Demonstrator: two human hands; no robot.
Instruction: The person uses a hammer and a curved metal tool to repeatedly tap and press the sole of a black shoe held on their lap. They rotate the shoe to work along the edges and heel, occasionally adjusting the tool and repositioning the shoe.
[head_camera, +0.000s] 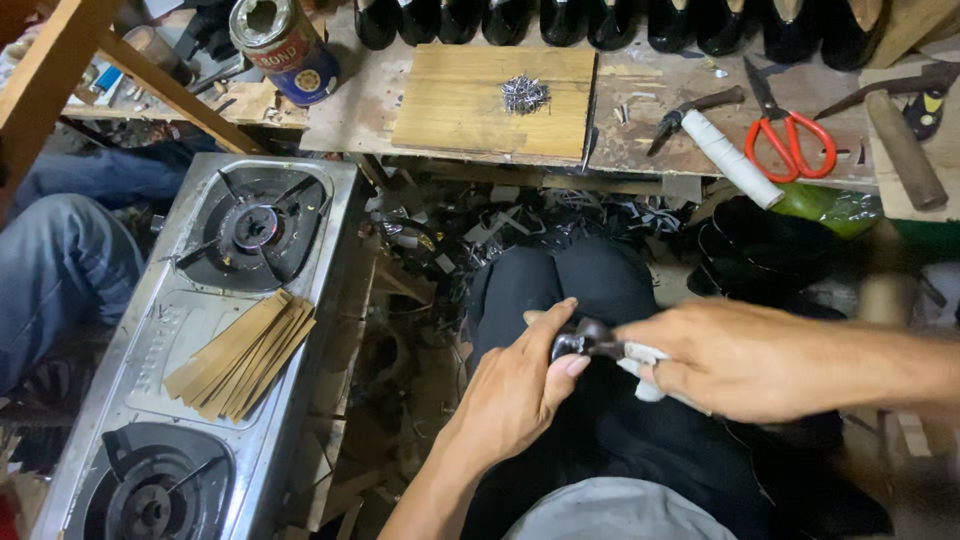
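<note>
Your left hand (520, 385) curls around a black shoe-shaped piece (600, 400) that lies across your lap, thumb and fingers pressed on its upper edge just beside a small dark metal tool head (580, 340). Your right hand (745, 360) comes in from the right, fingers closed around the tool's white-wrapped handle (640, 362), so the metal head sits between your two hands, touching the black piece. The fingertips of the right hand are blurred, so how tightly they pinch cannot be told.

To your left stands a steel two-burner gas stove (200, 330) with a fan of thin tan wooden strips (245, 352) lying between its burners. Ahead of you runs a worn wooden workbench (640, 100). On it lies a pale rectangular wooden board (470, 100) carrying a small heap of silver tacks (524, 94). At the bench's left end stands a round tin can with a blue lower band (288, 45). Toward the right lie dark pincers (690, 110), a white cylindrical roll (732, 158), orange-handled scissors (790, 135) and a hammer with a brown wooden handle (905, 145). A row of glossy black shoe toes (620, 20) lines the bench's far edge. Dark scraps (480, 230) litter the floor beneath the bench. Another person's blue-jeaned knee (60, 270) shows at the left edge.
</note>
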